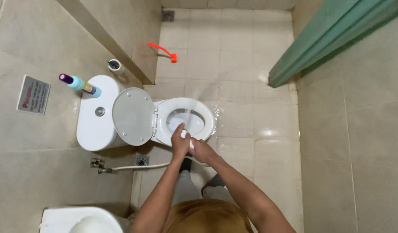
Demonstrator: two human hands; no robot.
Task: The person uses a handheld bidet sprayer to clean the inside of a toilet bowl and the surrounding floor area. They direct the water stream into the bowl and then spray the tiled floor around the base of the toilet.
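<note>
While I look down at the toilet bowl (188, 118), my left hand (180, 144) and right hand (199, 149) meet at its near rim — fingers clamped together on a small white sprayer (184, 134). It tilts inward, so water lands inside the bowl.

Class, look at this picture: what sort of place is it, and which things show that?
Probably a tiled toilet cubicle: a white toilet with raised lid, its white cistern, and a green door.

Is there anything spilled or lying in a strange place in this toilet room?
Yes. The floor tiles beside the toilet seat look wet and shiny. An orange tool lies alone on the floor further away. A bottle lies tilted on the cistern.
</note>
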